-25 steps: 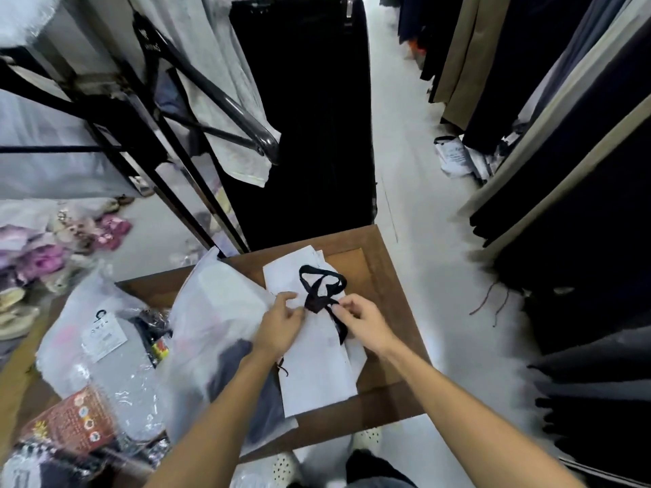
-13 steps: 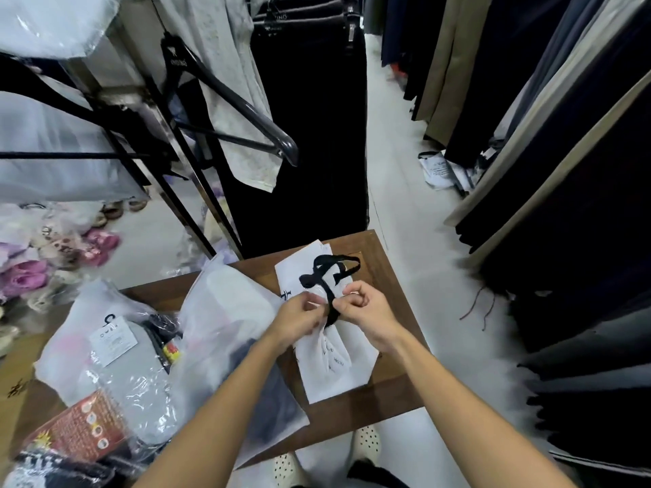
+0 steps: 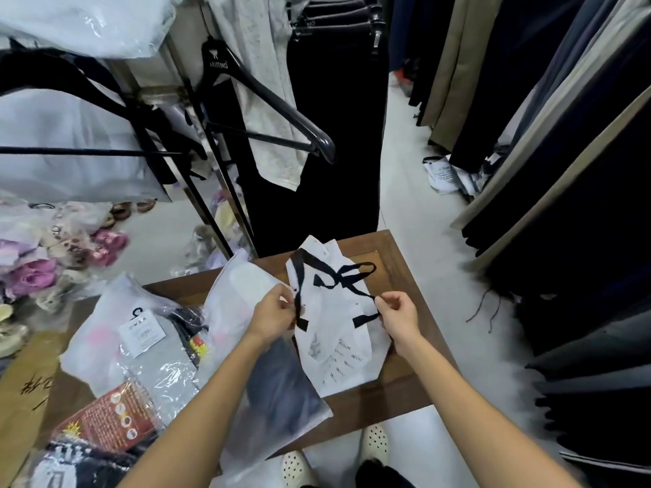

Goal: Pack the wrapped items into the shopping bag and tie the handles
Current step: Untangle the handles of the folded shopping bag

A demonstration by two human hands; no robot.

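A flat white shopping bag [image 3: 338, 339] with printed text lies on the wooden table [image 3: 398, 392]. Its black ribbon handles [image 3: 338, 280] cross in a loose knot over the bag's upper part. My left hand [image 3: 273, 313] pinches the left ribbon end at the bag's left edge. My right hand [image 3: 398, 313] pinches the right ribbon end, pulled out to the right. A frosted plastic packet holding dark clothing [image 3: 278, 385] lies just left of the bag, partly under my left forearm. Another wrapped item, grey with a white tag [image 3: 141, 343], lies further left.
A red printed packet [image 3: 105, 417] and a dark packet [image 3: 81, 463] sit at the table's near left. A black hanger [image 3: 267, 96] juts out above the table's far side. Racks of dark garments line the aisle on the right. My shoes show below the table edge.
My hands have moved apart from the middle of the bag, drawing the ribbon ends out to either side. The knot has loosened and spread. The camera tilted up slightly.
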